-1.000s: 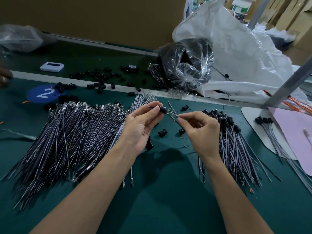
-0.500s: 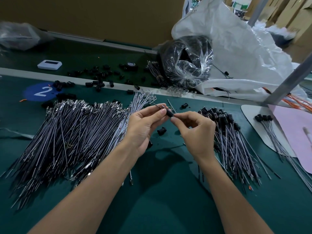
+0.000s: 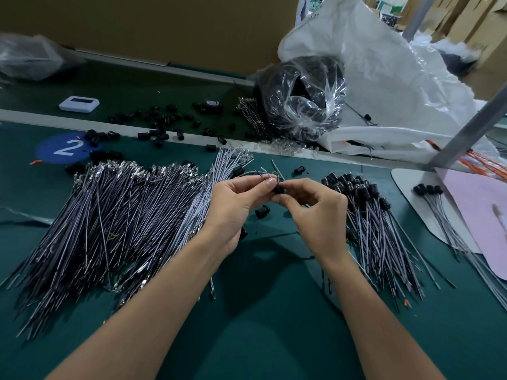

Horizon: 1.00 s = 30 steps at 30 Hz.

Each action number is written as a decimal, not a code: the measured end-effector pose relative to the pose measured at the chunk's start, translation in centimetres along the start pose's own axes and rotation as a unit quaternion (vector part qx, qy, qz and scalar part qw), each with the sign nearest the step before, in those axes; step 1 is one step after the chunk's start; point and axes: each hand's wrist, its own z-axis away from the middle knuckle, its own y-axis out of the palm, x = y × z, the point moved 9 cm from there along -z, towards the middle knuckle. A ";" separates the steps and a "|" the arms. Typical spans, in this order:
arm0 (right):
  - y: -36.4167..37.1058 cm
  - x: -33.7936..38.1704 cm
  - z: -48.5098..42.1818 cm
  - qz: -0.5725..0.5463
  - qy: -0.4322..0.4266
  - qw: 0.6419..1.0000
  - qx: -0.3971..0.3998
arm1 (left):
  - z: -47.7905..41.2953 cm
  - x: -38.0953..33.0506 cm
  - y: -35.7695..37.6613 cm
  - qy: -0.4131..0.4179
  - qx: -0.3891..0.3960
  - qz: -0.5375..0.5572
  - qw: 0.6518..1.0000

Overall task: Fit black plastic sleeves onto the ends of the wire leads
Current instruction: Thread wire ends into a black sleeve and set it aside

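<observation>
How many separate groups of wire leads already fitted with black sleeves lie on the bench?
2. A large heap just right of the right hand; a small bunch on the white board at far right. Others may lie hidden.

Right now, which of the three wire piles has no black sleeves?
The large pile left of the left hand: bare silvery ends; the middle pile and the small far-right bunch are capped black.
</observation>
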 end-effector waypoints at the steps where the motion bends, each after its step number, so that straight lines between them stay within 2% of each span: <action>1: 0.0 0.0 0.0 -0.002 0.002 1.000 0.001 | 0.0 -0.1 0.0 0.002 -0.003 -0.005 1.000; 7: -0.1 0.1 0.1 0.006 0.002 1.000 -0.003 | 0.1 -0.9 0.1 0.024 -0.003 -0.004 1.000; 14: -1.1 -1.3 -0.4 -0.002 0.047 0.999 -0.003 | -0.1 -4.8 -5.2 0.084 -0.152 0.120 0.977; 17: -0.5 -2.0 -0.4 -0.108 0.103 0.989 0.018 | -0.1 -4.7 -5.6 0.077 -0.170 0.147 0.971; 20: -0.1 -2.8 -0.2 -0.289 0.175 0.941 0.017 | -0.4 -4.1 -5.3 0.050 -0.153 0.161 0.974; 23: 0.0 -2.6 -0.5 -0.504 0.197 0.841 0.016 | -0.5 -4.0 -3.5 0.024 -0.055 0.141 0.988; 24: -0.1 -2.4 -0.6 -0.556 0.197 0.807 0.019 | -0.4 -4.0 -2.7 0.022 -0.011 0.146 0.989; 26: -0.3 -2.3 -0.6 -0.612 0.201 0.764 0.026 | -0.2 -4.1 -1.5 0.019 0.053 0.152 0.987; 28: 0.0 -2.1 -0.6 -0.621 0.209 0.754 0.058 | -0.2 -3.9 -1.2 0.017 0.066 0.114 0.991; 30: 0.9 -1.8 -0.3 -0.570 0.214 0.786 0.104 | -0.3 -3.4 -0.9 0.016 0.060 0.011 0.998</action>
